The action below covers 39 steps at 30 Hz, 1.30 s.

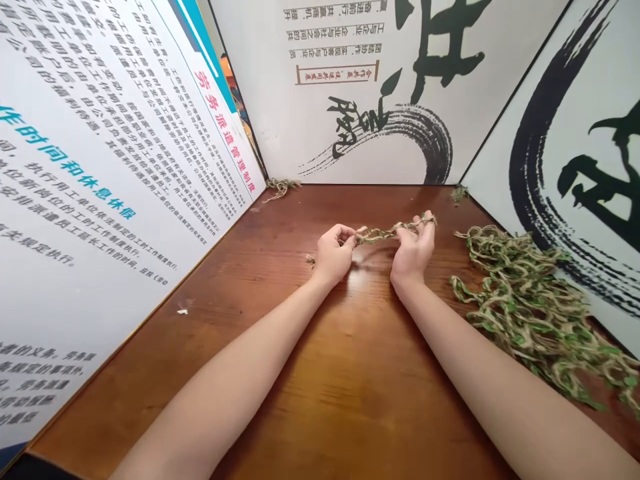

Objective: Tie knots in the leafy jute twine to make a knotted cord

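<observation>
My left hand (331, 255) and my right hand (414, 248) hover close together over the wooden tabletop (350, 407). Between them runs a short strand of artificial jute-twine vine with small green leaves (389, 231), pinched in the fingers of both hands. A thin frayed end pokes out beyond my left hand. To the right of my right hand lies a large tangled heap of the same leafy twine vine (533, 313), spilling toward the right edge of the view.
Printed display boards with Chinese text and ink brush graphics stand around the table: left (125, 167), back (350, 87), and right (575, 167). Small twine tufts lie in the back corners (280, 188) (459, 193). A white scrap (183, 311) lies on the wood.
</observation>
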{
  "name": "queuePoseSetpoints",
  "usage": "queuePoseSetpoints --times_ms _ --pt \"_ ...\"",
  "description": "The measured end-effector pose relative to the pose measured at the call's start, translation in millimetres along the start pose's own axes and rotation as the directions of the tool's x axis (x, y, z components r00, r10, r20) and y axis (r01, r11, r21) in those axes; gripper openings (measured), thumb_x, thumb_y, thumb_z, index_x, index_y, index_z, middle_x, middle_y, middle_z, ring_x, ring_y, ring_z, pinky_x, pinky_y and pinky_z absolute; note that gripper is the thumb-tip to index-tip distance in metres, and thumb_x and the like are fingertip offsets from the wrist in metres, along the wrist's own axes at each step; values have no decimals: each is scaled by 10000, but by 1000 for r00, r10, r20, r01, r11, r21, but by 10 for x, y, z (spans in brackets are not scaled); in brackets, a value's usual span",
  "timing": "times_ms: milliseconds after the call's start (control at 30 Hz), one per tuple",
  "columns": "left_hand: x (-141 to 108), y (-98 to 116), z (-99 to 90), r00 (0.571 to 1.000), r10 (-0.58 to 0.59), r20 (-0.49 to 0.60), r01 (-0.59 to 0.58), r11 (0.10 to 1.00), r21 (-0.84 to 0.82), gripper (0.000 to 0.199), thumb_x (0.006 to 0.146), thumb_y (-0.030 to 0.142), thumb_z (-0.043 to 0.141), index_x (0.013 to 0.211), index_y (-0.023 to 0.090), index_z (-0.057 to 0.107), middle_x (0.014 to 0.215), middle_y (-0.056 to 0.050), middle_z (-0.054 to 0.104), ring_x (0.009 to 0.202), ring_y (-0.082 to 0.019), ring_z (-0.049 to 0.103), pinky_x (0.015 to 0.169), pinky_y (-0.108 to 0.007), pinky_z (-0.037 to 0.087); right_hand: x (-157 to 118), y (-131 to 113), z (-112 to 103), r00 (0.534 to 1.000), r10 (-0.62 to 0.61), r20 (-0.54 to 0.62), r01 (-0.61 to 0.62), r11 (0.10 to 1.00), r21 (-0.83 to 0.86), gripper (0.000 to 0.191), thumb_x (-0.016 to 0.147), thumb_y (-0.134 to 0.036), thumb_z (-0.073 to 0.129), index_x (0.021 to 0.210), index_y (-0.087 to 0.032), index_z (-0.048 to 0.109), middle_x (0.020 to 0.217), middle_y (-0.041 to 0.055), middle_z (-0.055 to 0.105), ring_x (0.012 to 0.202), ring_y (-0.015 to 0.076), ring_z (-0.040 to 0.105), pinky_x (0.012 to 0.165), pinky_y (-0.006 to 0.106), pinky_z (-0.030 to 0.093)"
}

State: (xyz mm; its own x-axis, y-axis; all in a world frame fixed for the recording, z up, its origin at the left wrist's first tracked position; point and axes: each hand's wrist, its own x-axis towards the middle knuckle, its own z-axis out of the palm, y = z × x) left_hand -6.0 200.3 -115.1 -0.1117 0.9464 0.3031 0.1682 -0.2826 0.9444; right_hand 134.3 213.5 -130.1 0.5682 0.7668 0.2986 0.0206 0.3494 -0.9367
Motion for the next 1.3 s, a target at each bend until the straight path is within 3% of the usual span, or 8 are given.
queuePoseSetpoints --times_ms 200,333,467,567,667,800,967,1300 --pt "8 -5 -10 999 -53 -8 52 997 -58 56 814 137 657 784 180 676 754 -23 697 718 -151 622 729 -285 482 -80 -128 -42 970 -239 49 244 957 -155 592 865 -342 452 1444 -224 468 1476 154 476 1471 290 387 1218 544 286" --pt "18 6 -26 993 -80 -84 69 989 -134 62 804 126 645 778 176 670 751 -25 693 732 -154 641 756 -292 503 -129 -245 -39 957 -289 13 277 904 -325 408 804 -438 605 1129 -191 617 1255 165 587 1208 311 546 1054 500 444" --pt "25 1 -33 990 -31 -138 23 998 -63 56 809 141 652 772 176 677 767 -34 709 748 -161 651 767 -297 505 -34 -296 -1 993 111 27 -102 969 -223 335 757 -429 670 600 -226 456 592 -14 460 579 149 449 589 297 438" --pt "24 13 -28 989 -42 -142 39 999 -22 56 813 145 654 772 174 676 764 -36 711 748 -167 656 758 -298 505 88 -431 -12 815 560 152 -568 823 13 219 766 -328 621 634 -198 504 574 -6 502 469 106 407 416 232 248" --pt "13 48 -19 988 -68 -141 69 998 -1 73 826 144 643 769 177 674 736 -27 705 711 -162 650 730 -290 499 112 -581 -70 721 644 257 -683 723 106 132 730 -231 527 806 -159 609 787 76 666 470 103 502 362 214 193" --pt "-20 104 -10 997 -42 -61 48 994 102 66 818 149 663 788 175 716 759 -35 739 708 -166 658 734 -298 497 -83 -563 -162 950 192 247 -186 981 -48 390 670 -142 552 1045 -189 648 1187 110 705 504 84 525 425 229 411" --pt "-63 145 -85 993 -44 114 32 994 101 80 788 172 685 812 172 761 833 -64 782 746 -183 692 748 -310 525 -228 -269 -199 693 31 721 74 991 -113 635 796 -132 525 1424 -225 554 1246 111 734 724 162 701 690 314 588" --pt "-60 80 -374 976 48 210 -94 973 212 155 834 264 656 919 171 747 769 -42 740 663 -166 641 663 -292 496 -184 -277 -216 658 -41 752 353 899 -260 243 897 -188 576 1052 -172 763 1035 113 783 941 243 724 893 390 545"
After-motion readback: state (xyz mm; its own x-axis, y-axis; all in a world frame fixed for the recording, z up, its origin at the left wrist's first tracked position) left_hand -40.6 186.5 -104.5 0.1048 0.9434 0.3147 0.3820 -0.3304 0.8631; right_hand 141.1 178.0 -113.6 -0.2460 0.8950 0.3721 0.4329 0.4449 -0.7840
